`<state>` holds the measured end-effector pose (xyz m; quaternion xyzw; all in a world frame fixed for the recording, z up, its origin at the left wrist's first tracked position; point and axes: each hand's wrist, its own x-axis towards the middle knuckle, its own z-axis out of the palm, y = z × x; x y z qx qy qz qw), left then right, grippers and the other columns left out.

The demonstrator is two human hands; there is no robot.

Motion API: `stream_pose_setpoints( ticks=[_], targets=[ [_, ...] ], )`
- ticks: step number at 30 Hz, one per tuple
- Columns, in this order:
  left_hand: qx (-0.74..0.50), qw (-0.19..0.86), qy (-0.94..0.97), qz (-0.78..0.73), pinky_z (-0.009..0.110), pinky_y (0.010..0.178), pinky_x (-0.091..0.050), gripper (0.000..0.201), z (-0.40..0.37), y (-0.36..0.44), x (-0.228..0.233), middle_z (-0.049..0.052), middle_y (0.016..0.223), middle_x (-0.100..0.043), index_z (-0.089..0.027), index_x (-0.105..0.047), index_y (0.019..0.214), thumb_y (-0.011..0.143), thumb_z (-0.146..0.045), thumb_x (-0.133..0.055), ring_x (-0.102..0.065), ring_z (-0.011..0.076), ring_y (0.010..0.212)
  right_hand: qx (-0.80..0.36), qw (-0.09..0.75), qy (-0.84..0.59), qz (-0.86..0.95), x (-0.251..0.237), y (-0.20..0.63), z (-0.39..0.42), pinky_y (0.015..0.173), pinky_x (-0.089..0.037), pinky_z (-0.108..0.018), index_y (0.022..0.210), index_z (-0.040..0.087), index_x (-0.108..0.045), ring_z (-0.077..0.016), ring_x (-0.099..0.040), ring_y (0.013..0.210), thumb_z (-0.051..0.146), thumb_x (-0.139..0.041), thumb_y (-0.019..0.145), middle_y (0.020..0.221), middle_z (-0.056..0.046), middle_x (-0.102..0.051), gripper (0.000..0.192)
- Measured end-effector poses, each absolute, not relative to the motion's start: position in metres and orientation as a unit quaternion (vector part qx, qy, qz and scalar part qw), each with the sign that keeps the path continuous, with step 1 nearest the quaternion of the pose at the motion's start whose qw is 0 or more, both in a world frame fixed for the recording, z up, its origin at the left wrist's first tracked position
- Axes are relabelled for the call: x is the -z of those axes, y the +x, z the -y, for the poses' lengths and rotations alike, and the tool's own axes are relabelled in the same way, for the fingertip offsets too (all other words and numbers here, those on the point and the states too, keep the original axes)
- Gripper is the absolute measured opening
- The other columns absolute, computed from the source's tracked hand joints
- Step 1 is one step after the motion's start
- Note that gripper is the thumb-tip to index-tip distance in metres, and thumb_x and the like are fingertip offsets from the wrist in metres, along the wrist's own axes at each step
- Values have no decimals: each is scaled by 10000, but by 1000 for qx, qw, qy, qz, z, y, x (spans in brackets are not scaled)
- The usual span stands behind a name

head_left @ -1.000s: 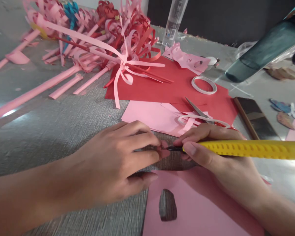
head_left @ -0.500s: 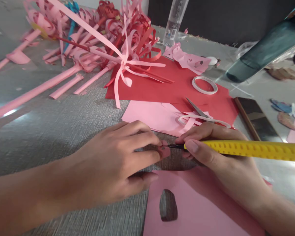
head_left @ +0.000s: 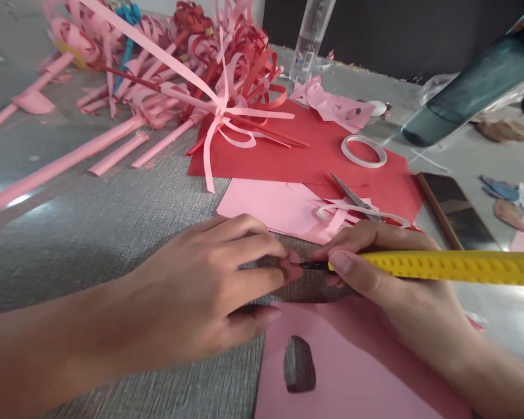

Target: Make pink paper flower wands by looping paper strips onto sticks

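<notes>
While the bent, slightly parted fingers [head_left: 257, 282] of our left hand [head_left: 218, 276] hold a small pink paper scrap [head_left: 294, 270] by its left side, just below mid-frame, our right hand [head_left: 402, 291] tightly pinches a yellow, ribbed, plastic-handled tool [head_left: 454, 266], its thin dark tip meeting the scrap's right side. Lower right lies a pink paper sheet [head_left: 353, 361].

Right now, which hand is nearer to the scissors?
The right hand: just below the scissors in the picture. The left hand is farther away, to their lower left.
</notes>
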<state>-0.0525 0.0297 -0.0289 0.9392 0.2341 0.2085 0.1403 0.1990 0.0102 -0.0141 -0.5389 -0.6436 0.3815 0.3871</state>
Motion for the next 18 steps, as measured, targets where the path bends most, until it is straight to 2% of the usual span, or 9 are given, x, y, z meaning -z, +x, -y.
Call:
stream_pose_setpoints(
  ticks=[8, 15, 18],
  targets=[
    [-211, 137, 940, -233, 448, 953, -546, 233, -30, -53, 29, 58, 1209, -715, -209, -720, 1160, 948, -298, -679, -602, 274, 1153, -368, 394, -536, 650, 14, 198, -8, 561, -517, -163, 781, 313, -796, -97, -671, 610, 321, -800, 829, 682, 51, -744, 48],
    [-201, 142, 938, -242, 433, 901, -563, 176, -29, -52, 27, 62, 1166, -714, -210, -742, 1078, 929, -288, -692, -607, 273, 1117, -362, 375, -556, 647, 14, 198, -7, 456, -487, -195, 703, 305, -777, -131, -643, 558, 342, -788, 814, 645, 34, -730, 117],
    [-213, 130, 941, -229, 441, 911, -565, 232, -30, -52, 28, 77, 1185, -716, -204, -730, 1149, 943, -293, -672, -612, 276, 1119, -366, 384, -550, 645, 13, 197, -8, 475, -501, -191, 718, 305, -783, -128, -644, 556, 332, -790, 808, 632, 38, -725, 94]
  ],
)
